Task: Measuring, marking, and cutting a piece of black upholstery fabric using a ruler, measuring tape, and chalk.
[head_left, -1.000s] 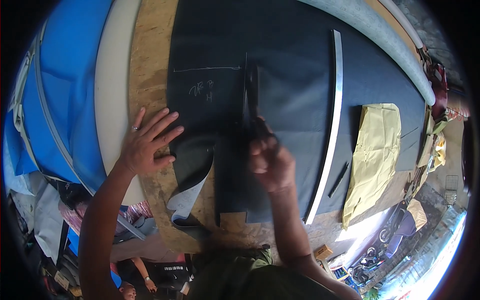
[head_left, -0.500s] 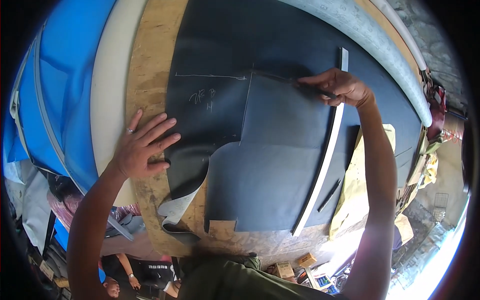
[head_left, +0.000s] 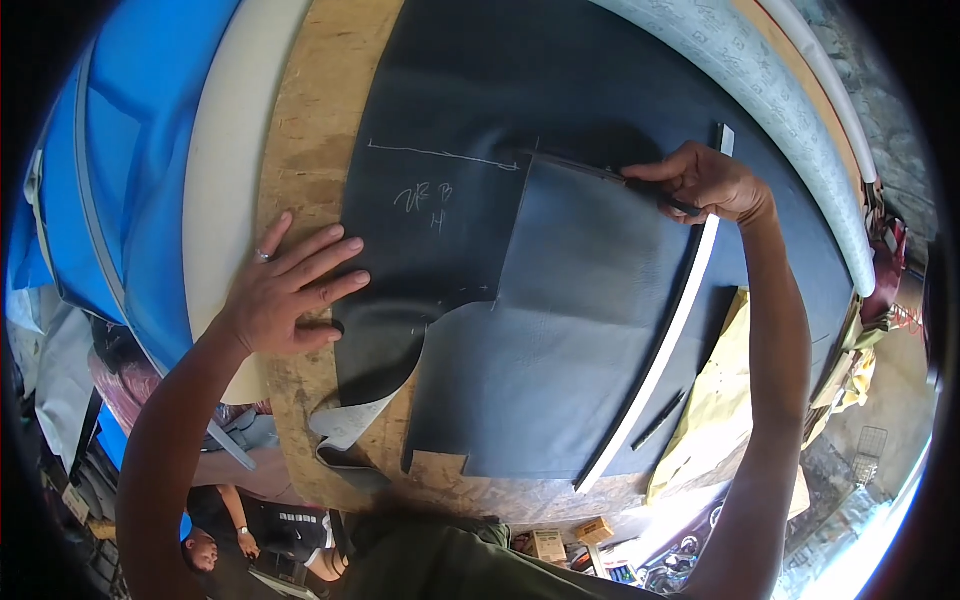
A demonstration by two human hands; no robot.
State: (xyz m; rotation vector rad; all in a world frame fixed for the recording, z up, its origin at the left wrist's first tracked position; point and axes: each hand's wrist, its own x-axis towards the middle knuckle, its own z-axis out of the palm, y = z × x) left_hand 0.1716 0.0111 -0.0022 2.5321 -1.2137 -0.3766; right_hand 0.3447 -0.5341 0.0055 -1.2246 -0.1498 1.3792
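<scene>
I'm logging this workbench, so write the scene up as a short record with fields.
Left hand: fingers spread on the wooden tabletop, fingertips at the edge of the black sheet; ring on one finger
Right hand: closed on a dark tool, probably scissors, pointing left across the sheet
Sheet markings: white line and handwriting
Sheet flap: curled near the person, pale underside showing
White strip: on the sheet, passing beneath the right hand
Dark pen: between strip and yellow paper
Background: another person, lower left

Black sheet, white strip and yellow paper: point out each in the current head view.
Black sheet (head_left: 530, 390): head view, bare lower part.
White strip (head_left: 662, 345): head view, middle of its length.
Yellow paper (head_left: 712, 415): head view, middle of its visible part.
</scene>
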